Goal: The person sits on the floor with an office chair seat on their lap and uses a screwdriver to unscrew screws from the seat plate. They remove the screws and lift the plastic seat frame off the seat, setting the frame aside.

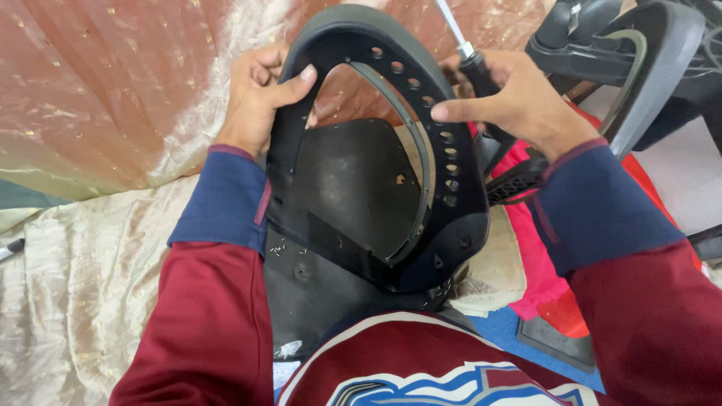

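Note:
My left hand (259, 94) grips the left side of a black plastic arched frame (451, 162) with a row of round holes along its right side. My right hand (519, 101) holds a screwdriver (470, 60) with a black handle and a metal shaft pointing up, and its thumb presses on the frame's right edge. The frame stands upright over a flat black panel (353, 188) that rests toward my lap. Small staples lie scattered on the panel's lower part.
Shiny peach and cream fabric (113, 98) covers the surface at left and behind. Another black chair part (639, 68) with a grey curved rim sits at the upper right. Red cloth (541, 271) and a blue mat (511, 338) lie under my right arm.

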